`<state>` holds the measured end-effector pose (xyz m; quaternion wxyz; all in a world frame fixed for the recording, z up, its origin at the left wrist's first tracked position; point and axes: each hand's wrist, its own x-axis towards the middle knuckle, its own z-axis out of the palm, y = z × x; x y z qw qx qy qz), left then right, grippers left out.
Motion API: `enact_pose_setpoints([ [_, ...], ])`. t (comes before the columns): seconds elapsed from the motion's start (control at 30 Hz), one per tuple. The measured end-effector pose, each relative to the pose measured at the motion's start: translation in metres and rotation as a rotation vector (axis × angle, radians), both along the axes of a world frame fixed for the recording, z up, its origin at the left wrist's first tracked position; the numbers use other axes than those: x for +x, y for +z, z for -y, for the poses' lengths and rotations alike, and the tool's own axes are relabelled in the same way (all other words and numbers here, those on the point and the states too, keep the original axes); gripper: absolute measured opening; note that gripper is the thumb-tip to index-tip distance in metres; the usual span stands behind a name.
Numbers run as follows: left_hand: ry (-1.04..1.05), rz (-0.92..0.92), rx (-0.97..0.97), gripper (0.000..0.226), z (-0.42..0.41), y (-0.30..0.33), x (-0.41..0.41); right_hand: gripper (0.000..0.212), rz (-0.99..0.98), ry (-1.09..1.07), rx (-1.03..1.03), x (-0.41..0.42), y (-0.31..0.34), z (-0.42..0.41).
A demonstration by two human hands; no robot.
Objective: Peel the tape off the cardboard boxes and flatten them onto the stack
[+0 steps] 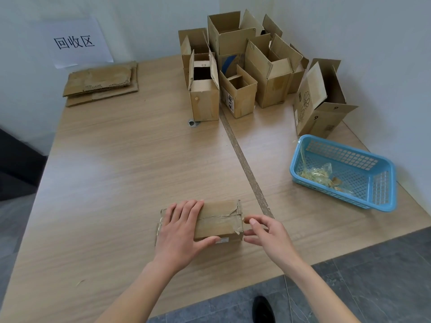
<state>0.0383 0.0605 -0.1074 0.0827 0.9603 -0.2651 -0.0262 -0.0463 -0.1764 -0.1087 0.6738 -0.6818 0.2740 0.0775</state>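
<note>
The box, small and closed, lies near the front edge of the table, with clear tape running along its top and down its right end.

At far left, the stack of flattened cardboard sits at the back corner of the table, below a paper sign on the wall.

The left hand lies flat over the left half of the box, fingers straight and a little spread across the top, thumb stretched along the near edge. It presses the box down rather than gripping it.

Just right of the box, the right hand hovers at the box's right end, its fingers loosely apart and holding nothing. The thumb tip is near the torn tape end at the upper right corner; whether it touches the tape cannot be told.

Behind, right of centre, a cluster of open boxes stands upright at the back of the table, flaps raised. Another open box stands apart to their right, against the wall.

At right, a blue basket rests near the table's edge, well apart from the hands, with crumpled tape scraps in its left end.

Below the table edge, a dark shoe shows on the grey floor.
</note>
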Motion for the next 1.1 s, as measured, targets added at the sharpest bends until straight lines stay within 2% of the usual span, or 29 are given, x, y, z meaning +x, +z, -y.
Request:
enact_pose_setpoints([
  [0.17,0.002,0.005,0.004,0.097,0.0,-0.001,-0.001,0.038,0.066,-0.057,0.015,0.007,0.008,-0.008],
  [0.3,0.001,0.008,-0.004,0.097,0.0,-0.002,0.0,0.011,0.078,-0.15,-0.162,0.012,0.009,-0.017],
  [0.37,0.001,0.007,-0.01,0.097,0.001,-0.002,-0.001,0.007,0.074,-0.177,-0.2,0.014,0.007,-0.018],
  [0.63,-0.003,-0.002,-0.008,0.097,-0.001,-0.001,0.0,0.01,0.045,-0.071,-0.201,0.017,0.009,-0.014],
  [0.73,0.0,0.006,-0.008,0.097,0.0,-0.002,0.001,0.007,0.045,-0.113,-0.229,0.014,0.011,-0.015],
  [0.87,-0.004,0.01,-0.005,0.098,0.0,-0.002,0.0,0.007,0.021,-0.171,-0.109,0.01,0.012,-0.024],
  [1.0,-0.006,0.015,-0.005,0.098,0.0,-0.002,0.0,0.017,0.04,-0.21,-0.321,0.011,0.017,-0.026],
  [1.1,-0.01,0.011,-0.016,0.097,-0.001,-0.002,-0.001,0.019,0.026,-0.187,-0.339,0.011,0.022,-0.025],
])
